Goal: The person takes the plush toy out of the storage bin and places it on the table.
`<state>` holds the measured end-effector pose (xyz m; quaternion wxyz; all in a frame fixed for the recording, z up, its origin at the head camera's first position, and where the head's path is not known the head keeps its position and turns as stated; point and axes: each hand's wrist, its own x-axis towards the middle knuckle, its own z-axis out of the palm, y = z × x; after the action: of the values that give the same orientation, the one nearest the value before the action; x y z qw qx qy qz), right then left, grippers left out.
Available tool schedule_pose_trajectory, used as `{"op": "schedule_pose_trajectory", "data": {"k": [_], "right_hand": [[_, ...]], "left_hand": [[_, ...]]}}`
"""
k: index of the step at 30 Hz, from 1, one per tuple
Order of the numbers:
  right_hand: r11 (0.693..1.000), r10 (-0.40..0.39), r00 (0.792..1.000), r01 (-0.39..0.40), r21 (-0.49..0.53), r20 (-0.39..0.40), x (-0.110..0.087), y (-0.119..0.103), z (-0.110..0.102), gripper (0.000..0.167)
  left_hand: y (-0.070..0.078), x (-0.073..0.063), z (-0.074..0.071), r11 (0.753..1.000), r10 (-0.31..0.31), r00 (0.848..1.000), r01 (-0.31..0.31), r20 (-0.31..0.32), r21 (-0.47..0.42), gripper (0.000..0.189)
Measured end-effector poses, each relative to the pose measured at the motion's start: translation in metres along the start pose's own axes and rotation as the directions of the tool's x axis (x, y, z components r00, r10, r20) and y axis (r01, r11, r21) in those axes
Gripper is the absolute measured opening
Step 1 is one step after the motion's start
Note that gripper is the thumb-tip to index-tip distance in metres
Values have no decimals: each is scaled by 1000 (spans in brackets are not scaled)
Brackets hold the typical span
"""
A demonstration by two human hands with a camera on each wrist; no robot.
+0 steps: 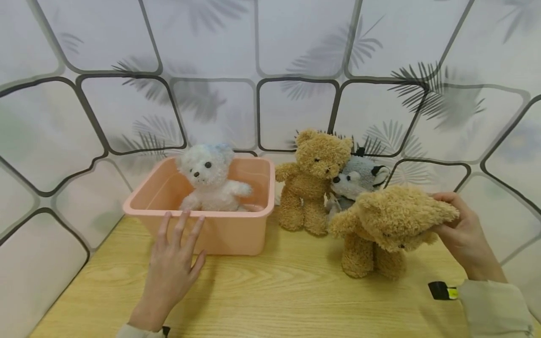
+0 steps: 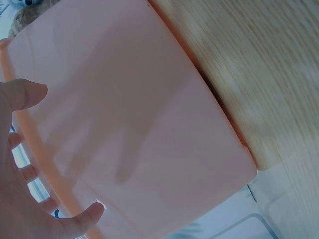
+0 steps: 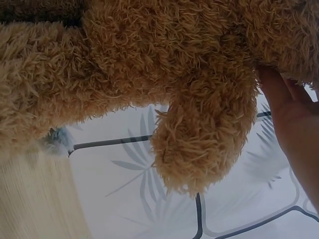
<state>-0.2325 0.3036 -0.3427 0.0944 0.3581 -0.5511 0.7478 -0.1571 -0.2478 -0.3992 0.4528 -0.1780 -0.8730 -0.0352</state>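
My right hand [image 1: 462,234] grips a tan teddy bear [image 1: 401,216] by the side of its head, near one ear. The bear tilts forward, face down, with its legs low over the table; the right wrist view shows its shaggy body and a hanging arm close up. On the left, my left hand [image 1: 173,267] rests its fingertips on the front rim of a pink plastic bin [image 1: 236,234], its fingers fairly straight and spread. Inside that bin sits a white teddy bear [image 1: 207,178] with a bluish ear, its lower part hidden by the front wall.
Between the bin and the held bear, a second tan teddy bear [image 1: 314,180] stands against the patterned backdrop [image 1: 296,112]. A grey-and-white plush animal [image 1: 357,176] with black-marked ears leans beside it, partly covered. Wood-grain table [image 1: 270,291] lies beneath everything.
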Motion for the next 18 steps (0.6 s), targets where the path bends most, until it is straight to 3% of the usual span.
{"op": "schedule_pose_trajectory", "data": {"k": [4,10,18], "right_hand": [[999,-21,999,20,49,30,1,1,-1,47],[998,-53,998,54,-30,28,1,-4,1,48],[990,-135,990,137,-46,36,-1,-10,-5,56]], "left_hand": [[0,0,0,1000,0,1000,0,5,-5,58],[0,0,1,1000,-4,1000,4,15,-6,60],[-1,-1,2,1000,-3,1000,3,10,-12,59]]}}
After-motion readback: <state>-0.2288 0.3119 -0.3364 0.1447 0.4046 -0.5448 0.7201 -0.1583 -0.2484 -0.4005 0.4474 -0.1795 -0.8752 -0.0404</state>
